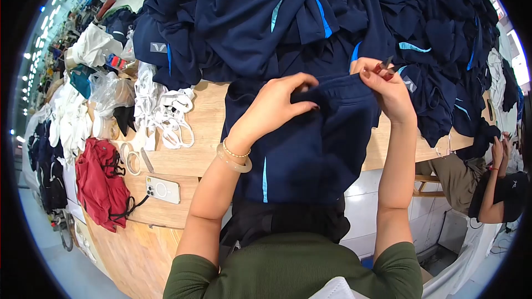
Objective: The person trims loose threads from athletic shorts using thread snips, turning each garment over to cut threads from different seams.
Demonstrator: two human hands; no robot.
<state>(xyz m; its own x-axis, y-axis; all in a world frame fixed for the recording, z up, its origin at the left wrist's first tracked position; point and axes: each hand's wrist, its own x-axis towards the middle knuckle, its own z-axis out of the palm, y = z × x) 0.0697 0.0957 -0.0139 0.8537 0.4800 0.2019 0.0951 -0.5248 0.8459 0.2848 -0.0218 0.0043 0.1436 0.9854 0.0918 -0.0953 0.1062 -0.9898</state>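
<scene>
Navy shorts (293, 149) with an elastic waistband and a light-blue side stripe hang in front of me over the table edge. My right hand (390, 91) is closed, pinching the waistband between thumb and fingers. A small dark-red and black tool with pointed tips, seemingly thread snips (384, 67), is also held in that hand. Over the waistband's left part is my left hand (285, 99), its thumb and index finger apart with a gap between them. Whether its other fingers touch the cloth is hidden.
A large heap of navy garments (238, 16) covers the far side of the table (194, 158). At left lie white straps (176, 113), tape rolls (133, 161), a phone (163, 189) and a red garment (101, 182). Another person (496, 194) sits at right.
</scene>
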